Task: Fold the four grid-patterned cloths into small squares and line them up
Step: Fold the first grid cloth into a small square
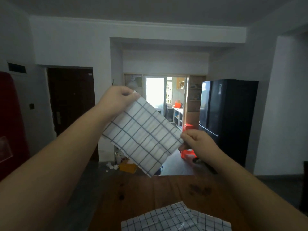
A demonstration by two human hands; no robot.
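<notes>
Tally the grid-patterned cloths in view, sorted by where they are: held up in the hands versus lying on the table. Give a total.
Held in the air: 1, the held cloth, pinched by the left hand and right hand.
Lying on the wooden table: 2, the near cloth and the right cloth, overlapping at the frame's bottom edge.
Total: 3 in view.

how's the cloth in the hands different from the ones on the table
The held cloth hangs in the air, pinched at two corners by the left hand and right hand; the cloths on the table lie flat and overlapping, untouched. The held one is tilted diagonally. All share a white, dark-lined grid pattern.
</notes>
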